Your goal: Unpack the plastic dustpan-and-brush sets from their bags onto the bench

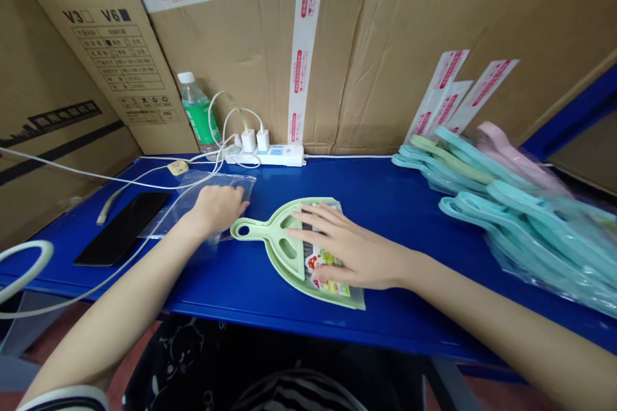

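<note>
A pale green plastic dustpan [272, 247] lies flat on the blue table [385, 321], its holed handle pointing left. A printed card label [328, 263] sits on its pan, and a clear film seems to cover that end. My right hand [349, 250] rests on the pan and label with fingers spread, not gripping. My left hand [216, 209] lies flat on a clear plastic bag [202, 189], just left of the dustpan's handle.
Behind stand a white power strip [265, 155] with chargers and a water bottle [198, 109]. A black phone [123, 228] and white cables lie left. Bagged teal, green and pink plastic pieces [511, 205] are piled right. Cardboard boxes [250, 45] form the back wall.
</note>
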Motion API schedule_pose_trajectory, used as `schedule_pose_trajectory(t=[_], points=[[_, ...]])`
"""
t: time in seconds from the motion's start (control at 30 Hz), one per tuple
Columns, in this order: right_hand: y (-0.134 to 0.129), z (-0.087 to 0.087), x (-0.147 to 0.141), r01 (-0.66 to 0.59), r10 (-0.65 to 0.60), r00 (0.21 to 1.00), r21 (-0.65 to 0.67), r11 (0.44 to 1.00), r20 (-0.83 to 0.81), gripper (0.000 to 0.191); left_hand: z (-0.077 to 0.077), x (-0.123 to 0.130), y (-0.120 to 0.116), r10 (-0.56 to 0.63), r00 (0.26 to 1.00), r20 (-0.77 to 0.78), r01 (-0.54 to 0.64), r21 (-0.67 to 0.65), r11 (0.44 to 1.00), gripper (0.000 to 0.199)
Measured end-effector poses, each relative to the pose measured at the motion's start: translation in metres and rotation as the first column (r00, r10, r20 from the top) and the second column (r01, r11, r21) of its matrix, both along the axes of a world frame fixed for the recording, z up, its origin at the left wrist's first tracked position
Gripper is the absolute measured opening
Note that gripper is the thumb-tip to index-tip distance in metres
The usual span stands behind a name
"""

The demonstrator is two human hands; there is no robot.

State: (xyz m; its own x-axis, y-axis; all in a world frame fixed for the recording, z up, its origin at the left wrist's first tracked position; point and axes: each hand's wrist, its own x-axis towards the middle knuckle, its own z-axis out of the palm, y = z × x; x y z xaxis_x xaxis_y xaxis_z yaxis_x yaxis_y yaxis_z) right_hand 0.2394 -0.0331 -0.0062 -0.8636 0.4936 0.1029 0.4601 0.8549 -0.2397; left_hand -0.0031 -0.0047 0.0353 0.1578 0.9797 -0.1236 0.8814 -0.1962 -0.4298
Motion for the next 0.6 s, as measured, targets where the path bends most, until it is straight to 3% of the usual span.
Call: schedule_pose_trajectory(t=[0.17,0.37,0.5,0.6], points=[[-0.0033,0.0015,-0.0021,0.044,-0.037,0.997,-0.113,0.993,0.063,0.070,-0.0010,-0.0007,0.0002,-0.017,1.000,0.016,0.018,-0.014,1.000,0.037],[-0.0029,0.0015,-0.0006,0.042,-0.037,0.998,-0.108,0.993,0.049,0.069,-0.0006,-0.0014,0.0022,-0.030,0.999,0.034,0.031,-0.023,0.999,0.033],[-0.0024,0.0030,0.0000,0.044,-0.038,0.998,-0.132,0.990,0.048,0.070,0.0030,-0.0041,0.0019,0.052,0.998,0.021,-0.054,0.106,0.993,0.034],[-0.0030,0.0028,0.0004,0.030,-0.029,1.000,-0.132,0.991,0.010,0.076,0.0039,-0.0059,0.0020,0.147,0.989,0.009,-0.147,0.116,0.982,0.037]])
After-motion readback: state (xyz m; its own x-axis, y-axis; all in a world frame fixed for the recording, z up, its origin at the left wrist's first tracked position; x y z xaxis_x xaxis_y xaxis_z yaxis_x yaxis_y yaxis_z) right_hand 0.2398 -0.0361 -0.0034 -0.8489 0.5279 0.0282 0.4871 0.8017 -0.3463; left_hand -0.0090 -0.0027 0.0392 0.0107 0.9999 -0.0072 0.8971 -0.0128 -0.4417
